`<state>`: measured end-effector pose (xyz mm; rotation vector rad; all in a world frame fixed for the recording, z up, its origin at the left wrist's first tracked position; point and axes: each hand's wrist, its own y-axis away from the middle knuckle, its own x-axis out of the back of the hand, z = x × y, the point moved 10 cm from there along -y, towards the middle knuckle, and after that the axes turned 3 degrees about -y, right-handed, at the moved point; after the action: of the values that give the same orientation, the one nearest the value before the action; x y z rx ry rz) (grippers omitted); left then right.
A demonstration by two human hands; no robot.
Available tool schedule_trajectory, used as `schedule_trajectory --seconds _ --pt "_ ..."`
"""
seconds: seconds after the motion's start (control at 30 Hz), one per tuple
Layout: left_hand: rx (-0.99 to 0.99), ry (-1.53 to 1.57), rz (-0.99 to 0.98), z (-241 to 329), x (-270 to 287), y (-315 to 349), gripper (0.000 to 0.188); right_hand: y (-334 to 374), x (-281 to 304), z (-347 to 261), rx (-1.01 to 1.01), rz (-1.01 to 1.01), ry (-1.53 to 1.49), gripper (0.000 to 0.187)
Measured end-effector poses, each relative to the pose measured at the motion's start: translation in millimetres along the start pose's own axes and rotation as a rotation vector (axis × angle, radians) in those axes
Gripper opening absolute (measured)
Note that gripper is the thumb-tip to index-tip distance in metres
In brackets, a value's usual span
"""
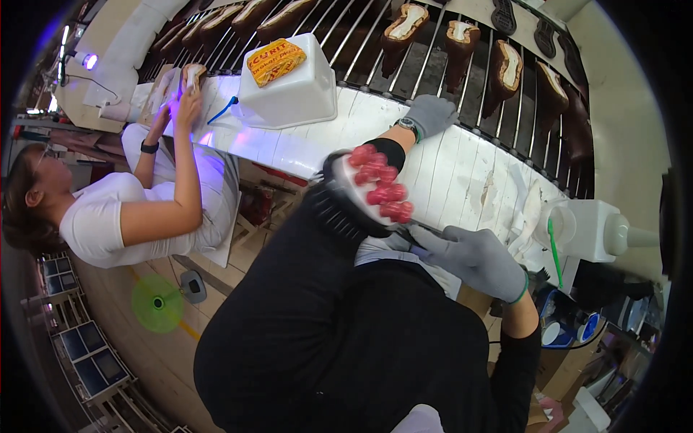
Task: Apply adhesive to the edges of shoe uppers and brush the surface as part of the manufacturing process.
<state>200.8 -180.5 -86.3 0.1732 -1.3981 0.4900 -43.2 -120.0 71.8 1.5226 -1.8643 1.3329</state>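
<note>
Left hand, its grip too hidden to tell, lies at the desk edge by metal bars, near a brown shoe, and could get pinched if the bars moved.

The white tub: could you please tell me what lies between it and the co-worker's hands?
In the head view, a slim blue object lies on the white tabletop between the white tub and the co-worker's hands.

Printed lettering on yellow-orange packet
</note>
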Motion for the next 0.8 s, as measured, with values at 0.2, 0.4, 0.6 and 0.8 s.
schedule_trajectory --seconds 0.2,0.4,0.6,0.8 --pt "-0.453 -0.151 0.105 45 -11 6 0.021 -56 78 27 -0.504 0.513 -0.994 0.009" --pt "-0.577 -0.139 0.037 56 -11 5 0.024 -39 18 0 0.046 0.117 -0.547 0.023" --pt "-0.727 -0.175 -0.034 63 -19 11 0.039 -73 72 15 -0.457 0.459 -1.108 0.017" --pt "-0.631 -0.189 -0.105 48 -12 13 0.026 -95 36 -28 -0.035 -0.147 -0.529 0.025"
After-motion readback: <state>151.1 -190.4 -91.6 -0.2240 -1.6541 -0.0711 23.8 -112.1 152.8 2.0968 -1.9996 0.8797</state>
